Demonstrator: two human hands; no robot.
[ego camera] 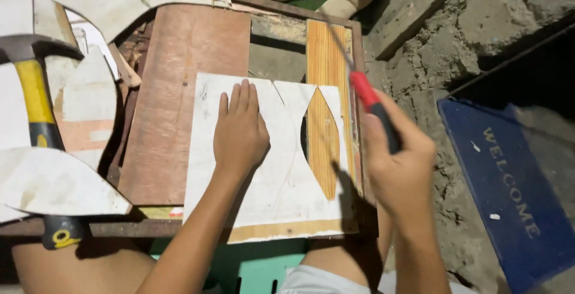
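Your left hand lies flat, fingers together and stretched out, on the white sheet, palm pressing down; it grips nothing, likely just keeps the sheet from shifting under the saw

Your right hand is closed in a fist round the red-and-black handle of a thin saw, at the white sheet's right edge, blade slanting up and away over the striped yellow board

White sheet sits on the reddish plywood, overhanging the rusty metal frame on the near side; an eye-shaped opening is already cut in its right half, striped wood showing through; faint pencil curves beside it

Left of the white sheet: a yellow-handled hammer among white offcuts, head resting up, out of the way

Right of the white sheet, on rough concrete: a blue doormat

Hard to read: saw blade is blurred, its tip and teeth unclear; where it meets the sheet is hidden behind your fist; hammer grip partly covered by an offcut
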